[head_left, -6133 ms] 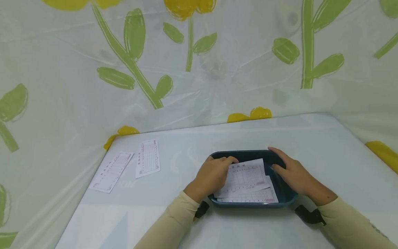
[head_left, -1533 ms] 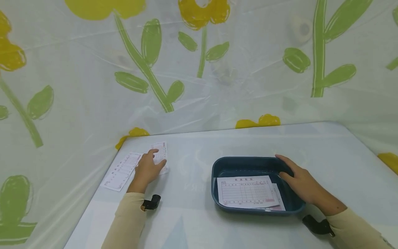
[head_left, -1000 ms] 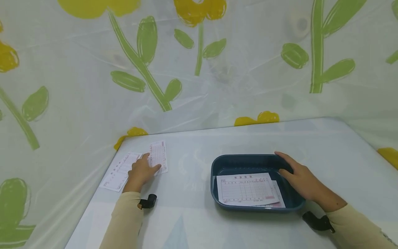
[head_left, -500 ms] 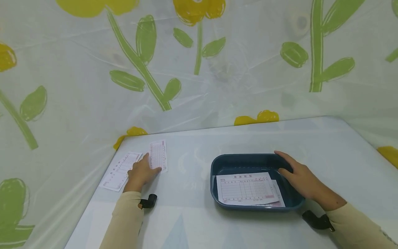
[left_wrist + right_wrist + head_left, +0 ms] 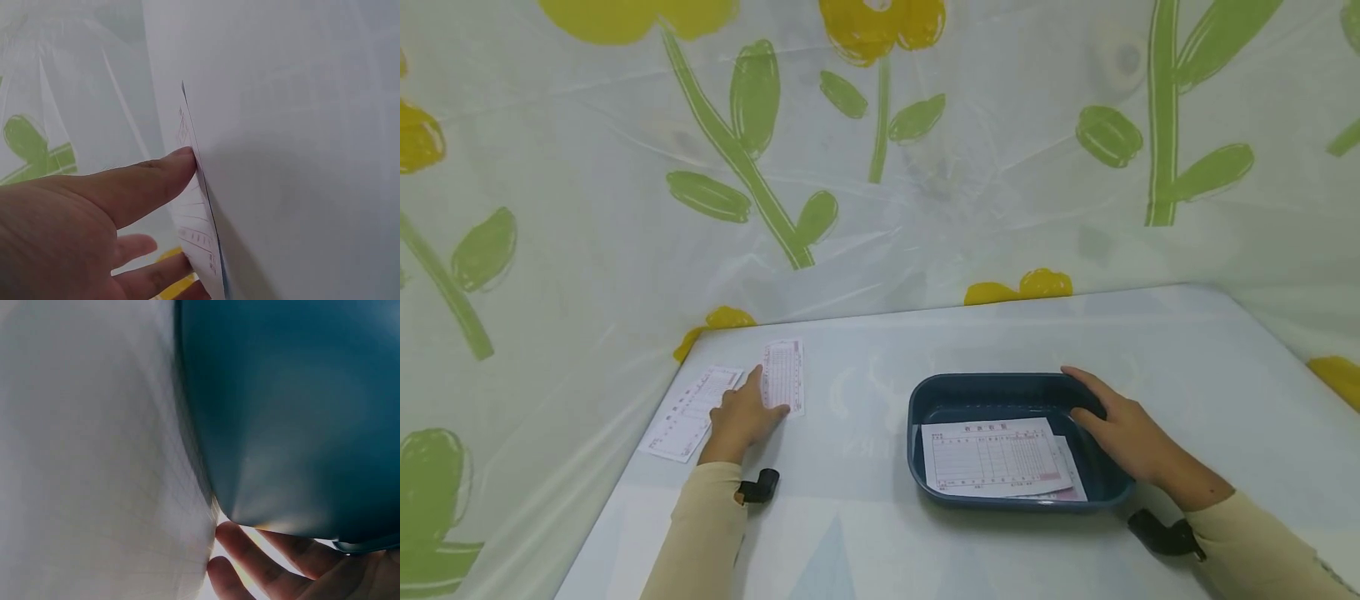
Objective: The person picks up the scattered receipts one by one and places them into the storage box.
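Note:
In the head view, my left hand [image 5: 742,418] is over a printed receipt slip [image 5: 785,375] at the table's far left. Its thumb touches the slip's right edge, and the fingers reach toward the left edge. Up close in the left wrist view, the thumb tip rests on the receipt slip [image 5: 199,215], which lies along the white table. My right hand [image 5: 1126,433] grips the right rim of a dark blue plastic tray [image 5: 981,386], thumb inside and fingers outside. Inside the tray, receipt slips [image 5: 992,457] lie overlapped. The right wrist view shows the tray's outer wall [image 5: 281,425] with fingertips below it.
Another receipt slip [image 5: 681,425] lies left of my left hand, near the table's left edge. A flower-printed sheet [image 5: 925,225] hangs behind the white table [image 5: 850,533]. Dark wrist-worn devices [image 5: 1165,533] sit at both wrists.
The upper slips were let go into the tray, and my left hand moved from there to the receipt slip at far left. It has stayed nearly still lately. My right hand keeps holding the tray.

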`<state>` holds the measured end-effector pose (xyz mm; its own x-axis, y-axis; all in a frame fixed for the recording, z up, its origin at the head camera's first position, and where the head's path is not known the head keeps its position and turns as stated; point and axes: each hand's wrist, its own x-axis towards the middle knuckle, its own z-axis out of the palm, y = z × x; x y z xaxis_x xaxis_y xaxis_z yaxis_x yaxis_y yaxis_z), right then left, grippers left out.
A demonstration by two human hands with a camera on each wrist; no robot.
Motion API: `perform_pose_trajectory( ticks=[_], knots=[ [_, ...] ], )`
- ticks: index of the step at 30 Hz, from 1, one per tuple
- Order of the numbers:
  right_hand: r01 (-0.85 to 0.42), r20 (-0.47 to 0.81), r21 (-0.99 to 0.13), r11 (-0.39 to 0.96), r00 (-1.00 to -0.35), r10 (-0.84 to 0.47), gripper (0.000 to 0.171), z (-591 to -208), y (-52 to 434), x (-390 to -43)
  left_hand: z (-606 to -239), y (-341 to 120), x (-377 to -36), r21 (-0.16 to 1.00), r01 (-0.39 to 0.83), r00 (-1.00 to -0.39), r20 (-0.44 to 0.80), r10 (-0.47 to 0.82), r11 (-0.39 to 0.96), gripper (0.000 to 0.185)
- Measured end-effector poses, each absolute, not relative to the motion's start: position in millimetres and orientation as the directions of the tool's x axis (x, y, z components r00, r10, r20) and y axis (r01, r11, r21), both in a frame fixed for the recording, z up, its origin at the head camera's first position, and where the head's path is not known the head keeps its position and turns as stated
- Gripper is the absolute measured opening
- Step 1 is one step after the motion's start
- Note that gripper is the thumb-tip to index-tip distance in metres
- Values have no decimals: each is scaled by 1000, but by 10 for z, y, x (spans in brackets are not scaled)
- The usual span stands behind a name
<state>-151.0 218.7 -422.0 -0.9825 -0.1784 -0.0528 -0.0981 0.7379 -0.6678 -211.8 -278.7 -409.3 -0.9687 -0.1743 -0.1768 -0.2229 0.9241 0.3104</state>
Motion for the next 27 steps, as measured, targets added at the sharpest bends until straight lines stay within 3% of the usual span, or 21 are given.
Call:
perform_pose_trajectory(
  ticks=[16,27],
  knots=[
    [-92,-61,-669,738,-982,-177,60,-4210,2185,-1515,-4076,-2735,-2117,353,-215,-975,-127,-181,910,89],
    [-82,-68,-661,746,-983,-168,60,-4218,2181,-1507,-4103,-2745,-2123,407,-230,-970,-168,-175,884,87]
  ],
)
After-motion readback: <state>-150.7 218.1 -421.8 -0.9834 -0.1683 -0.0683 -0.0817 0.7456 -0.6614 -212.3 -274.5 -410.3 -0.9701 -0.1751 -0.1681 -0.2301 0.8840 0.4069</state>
